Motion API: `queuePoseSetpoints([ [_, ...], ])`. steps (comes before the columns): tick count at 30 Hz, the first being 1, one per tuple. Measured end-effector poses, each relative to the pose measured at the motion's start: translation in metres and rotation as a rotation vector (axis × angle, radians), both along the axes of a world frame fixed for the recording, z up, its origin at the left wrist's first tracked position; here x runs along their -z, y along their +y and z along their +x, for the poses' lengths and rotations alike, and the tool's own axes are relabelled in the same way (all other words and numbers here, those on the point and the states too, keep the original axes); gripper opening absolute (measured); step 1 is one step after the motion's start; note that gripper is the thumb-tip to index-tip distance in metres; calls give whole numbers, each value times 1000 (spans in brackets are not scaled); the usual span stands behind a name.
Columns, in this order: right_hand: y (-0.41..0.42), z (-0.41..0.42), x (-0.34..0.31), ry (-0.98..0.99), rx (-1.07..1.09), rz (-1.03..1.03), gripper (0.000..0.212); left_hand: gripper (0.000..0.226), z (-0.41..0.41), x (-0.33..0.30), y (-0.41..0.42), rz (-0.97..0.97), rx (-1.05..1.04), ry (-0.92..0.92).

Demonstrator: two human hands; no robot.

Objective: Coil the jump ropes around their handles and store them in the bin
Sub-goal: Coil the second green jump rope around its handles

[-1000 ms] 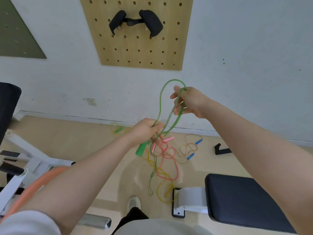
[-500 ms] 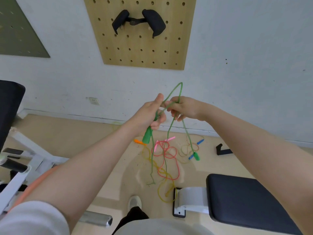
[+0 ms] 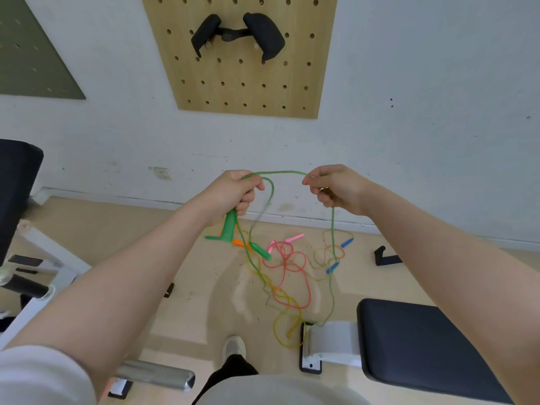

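Head view: left hand (image 3: 233,191) grips green handle (image 3: 228,226), its long axis pointing down; right hand (image 3: 336,185) pinches green rope (image 3: 280,172) — stretched level between hands, right of handle. Slack hangs to floor. Bin not visible.

We stand in a small gym room, black padded weight bench (image 3: 423,343) by our right, white machine frame (image 3: 38,258) at our left, wooden pegboard (image 3: 242,83) holding a black cable handle (image 3: 238,33), jump ropes (image 3: 289,267) strewn across the floor (image 3: 117,229)
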State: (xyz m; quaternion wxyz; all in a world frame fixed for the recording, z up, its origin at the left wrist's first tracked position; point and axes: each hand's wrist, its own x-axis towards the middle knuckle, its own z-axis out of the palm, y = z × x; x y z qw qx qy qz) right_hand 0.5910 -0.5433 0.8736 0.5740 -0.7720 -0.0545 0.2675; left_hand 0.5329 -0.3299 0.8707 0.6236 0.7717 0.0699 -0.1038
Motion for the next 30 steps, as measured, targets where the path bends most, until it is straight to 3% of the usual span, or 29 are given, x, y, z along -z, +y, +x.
queuePoseSetpoints([
  [3, 12, 1, 0, -91, 15, -295, 23, 25, 2, -4, -5, -66, -51, -22],
  [5, 25, 0, 7, -382, 70, -552, 37, 24, 3, -6, -11, -175, -122, 9],
  [7, 42, -12, 9, -695, 137, -533, 30, 22, 5, -7, -17, -320, -207, 51],
  [8, 49, -18, 6, -705, 141, -437, 24, 22, 6, -6, -19, -361, -243, 56],
  [12, 67, -36, -4, -100, -74, 62, 32, 24, 15, 2, -20, -281, -349, 4],
  [14, 71, -37, -1, -4, -134, 230, 29, 26, 15, 4, -20, -309, -358, 8],
  [16, 74, -35, 3, -7, -84, 249, 23, 28, 10, 4, -19, -321, -313, 27],
  [17, 75, -32, 4, -66, -57, 165, 23, 29, 8, 3, -18, -260, -282, 39],
  [20, 65, -24, 0, -424, -141, -227, 25, 29, 4, 6, -8, 199, -237, 0],
  [22, 57, -21, -4, -465, -291, -301, 23, 28, 5, 12, 1, 335, -227, -66],
  [26, 50, -21, -14, -274, -344, -40, 25, 29, 0, 21, 4, 131, -32, -126],
  [30, 50, -10, -17, -232, -60, 137, 29, 29, -11, 24, -6, -133, 121, -53],
])
